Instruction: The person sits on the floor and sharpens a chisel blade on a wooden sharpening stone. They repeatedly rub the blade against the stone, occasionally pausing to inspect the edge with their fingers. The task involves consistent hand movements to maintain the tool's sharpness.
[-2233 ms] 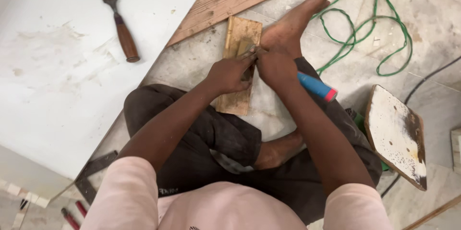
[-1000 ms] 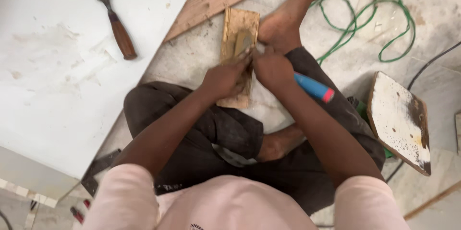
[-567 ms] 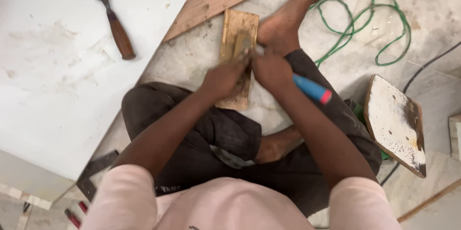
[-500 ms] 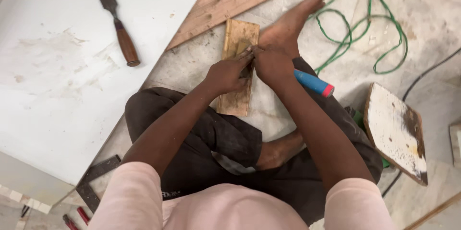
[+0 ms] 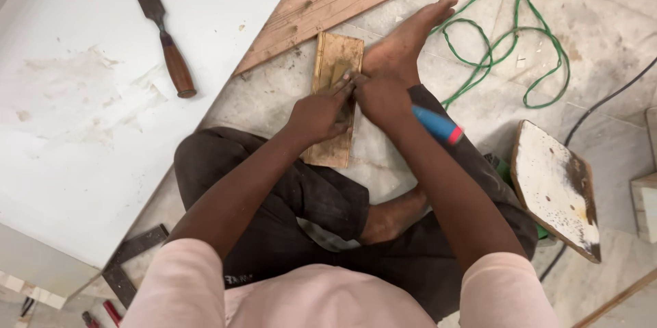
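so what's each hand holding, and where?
Right hand grips a blue-handled tool near its front end; left hand presses on it over the block.

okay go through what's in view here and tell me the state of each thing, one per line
left hand: pressing down on the wooden block
right hand: gripping a blue-handled tool
wooden block: flat on the floor, pinned beside a bare foot
blue-handled tool: held, working end hidden by the hands
chisel: lying loose on the white board
green cord: loosely looped on the floor

Bare foot (image 5: 404, 44) blocks right of block (image 5: 335, 61); floor leftward open
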